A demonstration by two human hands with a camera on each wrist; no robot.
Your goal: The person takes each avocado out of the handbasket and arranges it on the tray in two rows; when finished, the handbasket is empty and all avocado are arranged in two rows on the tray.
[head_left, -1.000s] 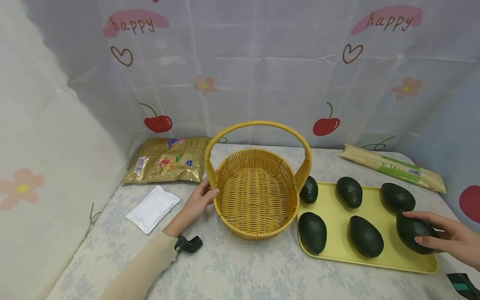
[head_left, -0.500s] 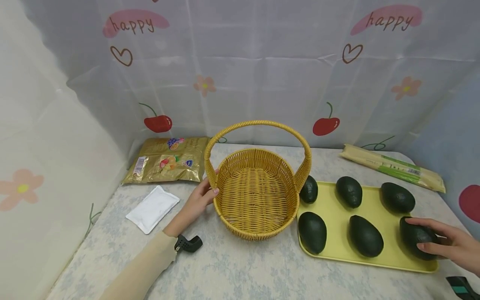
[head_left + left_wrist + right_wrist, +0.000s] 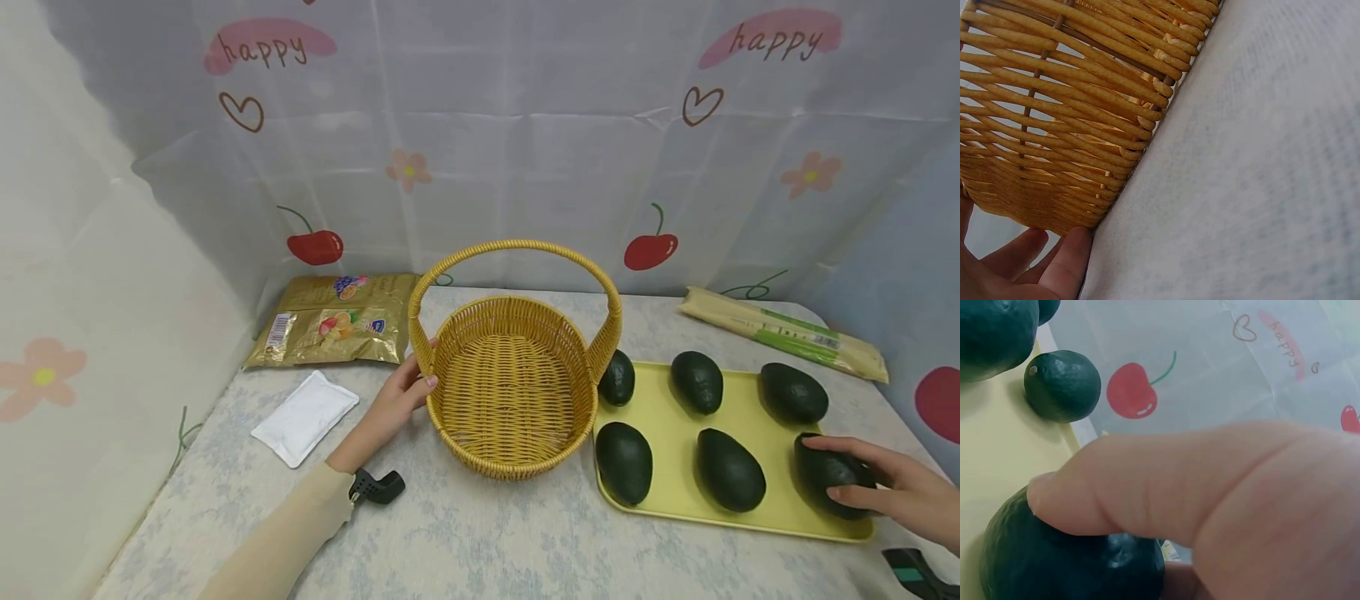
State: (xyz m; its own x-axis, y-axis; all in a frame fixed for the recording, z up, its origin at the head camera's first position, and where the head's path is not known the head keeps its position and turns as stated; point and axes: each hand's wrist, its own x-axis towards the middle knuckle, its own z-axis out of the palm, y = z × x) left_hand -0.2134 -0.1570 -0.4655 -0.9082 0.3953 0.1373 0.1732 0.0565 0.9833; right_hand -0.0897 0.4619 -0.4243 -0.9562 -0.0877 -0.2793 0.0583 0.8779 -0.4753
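Note:
A woven yellow basket (image 3: pixel 517 467) with a tall handle stands mid-table with nothing in it. My left hand (image 3: pixel 405 392) rests against its left wall, fingers straight, as the left wrist view shows with the hand (image 3: pixel 1029 269) at the basket (image 3: pixel 1066 125) base. To the right, a yellow tray (image 3: pixel 675 475) holds several dark green avocados. My right hand (image 3: pixel 892 492) grips the front right avocado (image 3: pixel 821 475), which lies on the tray. In the right wrist view a finger (image 3: pixel 1179 481) curls over that avocado (image 3: pixel 1054 562).
Gold snack bags (image 3: pixel 337 321) lie at the back left, with a white packet (image 3: pixel 306 417) in front of them. A long pale packet (image 3: pixel 783 333) lies behind the tray. Printed curtains wall in the back and both sides.
My right hand has shifted slightly down and right and settled round the front right avocado. The left hand and the basket have not moved.

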